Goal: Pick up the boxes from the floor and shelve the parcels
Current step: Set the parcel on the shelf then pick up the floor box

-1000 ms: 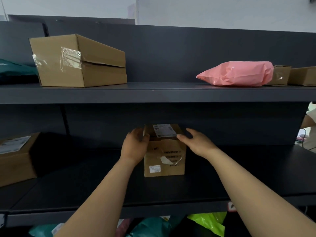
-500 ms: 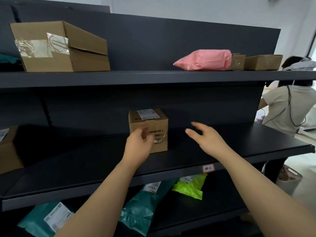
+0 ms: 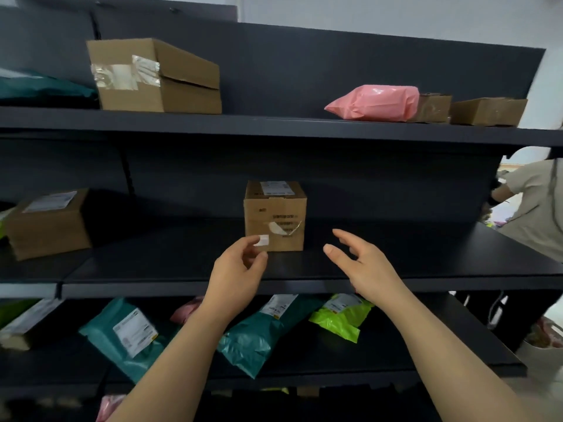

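A small brown cardboard box (image 3: 275, 214) with a white label on top stands upright on the middle shelf (image 3: 396, 269) of a dark shelving unit. My left hand (image 3: 236, 277) hovers just in front of the box's lower left corner, fingers loosely curled, holding nothing. My right hand (image 3: 362, 266) is to the right of the box and apart from it, fingers spread. Neither hand touches the box.
The top shelf carries a large taped carton (image 3: 155, 77), a pink bag (image 3: 376, 102) and two small cartons (image 3: 487, 111). Another carton (image 3: 48, 222) sits at the middle shelf's left. Teal bags (image 3: 128, 336) and a lime bag (image 3: 341, 318) lie below. A person (image 3: 536, 205) stands at the right.
Both hands let go of the small box and drew back toward me. The box stays on the middle shelf. The view has pulled back and now shows the lower shelf.
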### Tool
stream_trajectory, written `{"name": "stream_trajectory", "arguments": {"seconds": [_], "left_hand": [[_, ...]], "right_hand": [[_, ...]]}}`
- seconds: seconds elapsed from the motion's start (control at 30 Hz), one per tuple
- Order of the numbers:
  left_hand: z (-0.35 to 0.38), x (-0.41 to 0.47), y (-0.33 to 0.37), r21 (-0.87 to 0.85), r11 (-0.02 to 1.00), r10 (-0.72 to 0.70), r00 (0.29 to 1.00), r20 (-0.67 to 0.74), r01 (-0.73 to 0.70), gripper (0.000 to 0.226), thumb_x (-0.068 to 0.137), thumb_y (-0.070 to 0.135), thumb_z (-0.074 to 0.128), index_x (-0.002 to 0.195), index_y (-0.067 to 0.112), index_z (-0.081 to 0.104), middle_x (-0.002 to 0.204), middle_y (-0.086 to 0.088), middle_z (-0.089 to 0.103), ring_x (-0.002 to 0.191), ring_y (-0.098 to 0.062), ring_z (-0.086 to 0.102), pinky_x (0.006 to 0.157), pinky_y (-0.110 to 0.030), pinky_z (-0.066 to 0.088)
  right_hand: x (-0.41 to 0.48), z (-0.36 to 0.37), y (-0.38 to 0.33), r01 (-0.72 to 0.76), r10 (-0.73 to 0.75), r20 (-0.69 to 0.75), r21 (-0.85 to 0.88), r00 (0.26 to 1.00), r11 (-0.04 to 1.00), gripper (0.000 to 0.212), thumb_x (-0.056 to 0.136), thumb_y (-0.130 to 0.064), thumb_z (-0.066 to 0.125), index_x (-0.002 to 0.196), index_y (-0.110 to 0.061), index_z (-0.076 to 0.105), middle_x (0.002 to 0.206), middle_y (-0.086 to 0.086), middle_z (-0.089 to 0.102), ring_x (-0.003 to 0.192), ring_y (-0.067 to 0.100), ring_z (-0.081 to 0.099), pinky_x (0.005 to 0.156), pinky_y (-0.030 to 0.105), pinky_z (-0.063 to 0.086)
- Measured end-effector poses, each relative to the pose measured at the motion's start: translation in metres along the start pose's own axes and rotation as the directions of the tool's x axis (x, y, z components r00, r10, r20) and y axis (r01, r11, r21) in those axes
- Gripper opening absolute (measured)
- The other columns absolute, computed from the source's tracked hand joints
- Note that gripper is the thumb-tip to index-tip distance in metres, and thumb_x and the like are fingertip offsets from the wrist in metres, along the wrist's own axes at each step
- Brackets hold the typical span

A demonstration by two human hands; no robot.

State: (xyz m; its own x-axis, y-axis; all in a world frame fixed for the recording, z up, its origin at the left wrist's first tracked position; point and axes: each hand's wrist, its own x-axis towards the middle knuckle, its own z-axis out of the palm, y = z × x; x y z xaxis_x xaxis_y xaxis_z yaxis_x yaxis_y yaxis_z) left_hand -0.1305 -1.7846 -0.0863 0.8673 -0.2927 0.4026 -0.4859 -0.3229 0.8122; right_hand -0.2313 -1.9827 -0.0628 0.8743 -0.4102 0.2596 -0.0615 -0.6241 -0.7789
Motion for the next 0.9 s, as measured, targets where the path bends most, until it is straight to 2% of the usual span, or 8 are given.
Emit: {"name": "stream_trajectory", "arguments": {"seconds": [0.1,0.17,0.3,0.4,0.53,0.63,0.73,0.9], "left_hand": [[-0.017,-0.03,0.0,0.026,0.998,-0.054,0.996,-0.068,0.055,0.034,0.092,0.025,0.057,0.126,0.024,0.056,0.097,0.011,0.064,0.088,-0.003,0.06,0.073,-0.015,0.048],[-0.03,-0.05,-0.006,0.023,0.994,-0.099,0.986,-0.133,0.102,0.034,0.091,0.026,0.058,0.125,0.024,0.057,0.099,0.011,0.064,0.089,-0.006,0.062,0.079,-0.024,0.053],[-0.068,-0.089,-0.014,0.131,0.978,-0.126,0.962,-0.242,0.161,0.036,0.091,0.025,0.059,0.126,0.025,0.056,0.103,0.012,0.063,0.096,-0.003,0.059,0.083,-0.019,0.044],[-0.109,-0.12,-0.019,0.193,0.958,-0.14,0.93,-0.339,0.214,0.036,0.091,0.025,0.059,0.126,0.024,0.057,0.105,0.011,0.063,0.099,-0.005,0.058,0.087,-0.022,0.044],[-0.171,-0.161,-0.029,0.253,0.916,-0.167,0.868,-0.467,0.312,0.037,0.091,0.027,0.058,0.128,0.026,0.056,0.107,0.01,0.063,0.099,-0.006,0.059,0.087,-0.027,0.047],[-0.216,-0.189,-0.039,0.25,0.888,-0.19,0.802,-0.566,0.387,0.036,0.091,0.027,0.059,0.126,0.026,0.058,0.105,0.011,0.064,0.097,-0.006,0.06,0.087,-0.03,0.049],[-0.263,-0.215,-0.05,0.24,0.866,-0.194,0.739,-0.645,0.438,0.033,0.09,0.026,0.06,0.124,0.025,0.06,0.104,0.01,0.065,0.096,-0.007,0.06,0.089,-0.035,0.051],[-0.347,-0.255,-0.071,0.256,0.817,-0.173,0.644,-0.745,0.516,0.031,0.091,0.025,0.059,0.122,0.025,0.06,0.104,0.008,0.065,0.091,0.0,0.059,0.072,-0.005,0.039]], "right_hand": [[-0.012,0.012,-0.005,0.051,-0.05,0.094,-0.003,0.994,0.999,0.06,0.09,-0.051,0.052,0.145,-0.033,0.036,0.15,-0.009,0.039,0.138,0.012,0.034,0.101,0.025,0.029],[-0.019,0.025,-0.012,0.094,-0.093,0.158,0.001,0.983,0.996,0.062,0.089,-0.054,0.052,0.145,-0.034,0.036,0.15,-0.01,0.038,0.138,0.012,0.034,0.1,0.026,0.03],[-0.032,0.058,-0.035,0.182,-0.195,0.254,0.071,0.948,0.981,0.06,0.089,-0.053,0.052,0.145,-0.036,0.037,0.15,-0.012,0.038,0.137,0.009,0.034,0.096,0.023,0.028],[-0.041,0.091,-0.062,0.218,-0.259,0.328,0.157,0.909,0.963,0.058,0.09,-0.05,0.053,0.144,-0.037,0.038,0.15,-0.014,0.037,0.137,0.007,0.033,0.098,0.022,0.028],[-0.059,0.145,-0.108,0.281,-0.359,0.433,0.235,0.827,0.93,0.058,0.09,-0.051,0.052,0.144,-0.039,0.036,0.149,-0.019,0.034,0.121,-0.003,0.047,0.09,0.021,0.04],[-0.073,0.189,-0.142,0.335,-0.44,0.482,0.291,0.758,0.896,0.058,0.091,-0.05,0.053,0.145,-0.036,0.037,0.151,-0.015,0.036,0.137,0.005,0.034,0.104,0.024,0.03],[-0.09,0.234,-0.182,0.372,-0.507,0.52,0.348,0.687,0.861,0.058,0.091,-0.048,0.053,0.145,-0.032,0.038,0.15,-0.013,0.037,0.138,0.006,0.032,0.103,0.022,0.026],[-0.122,0.315,-0.253,0.408,-0.593,0.563,0.43,0.576,0.805,0.057,0.091,-0.048,0.053,0.144,-0.032,0.04,0.148,-0.01,0.041,0.135,0.008,0.036,0.101,0.022,0.03]]}}
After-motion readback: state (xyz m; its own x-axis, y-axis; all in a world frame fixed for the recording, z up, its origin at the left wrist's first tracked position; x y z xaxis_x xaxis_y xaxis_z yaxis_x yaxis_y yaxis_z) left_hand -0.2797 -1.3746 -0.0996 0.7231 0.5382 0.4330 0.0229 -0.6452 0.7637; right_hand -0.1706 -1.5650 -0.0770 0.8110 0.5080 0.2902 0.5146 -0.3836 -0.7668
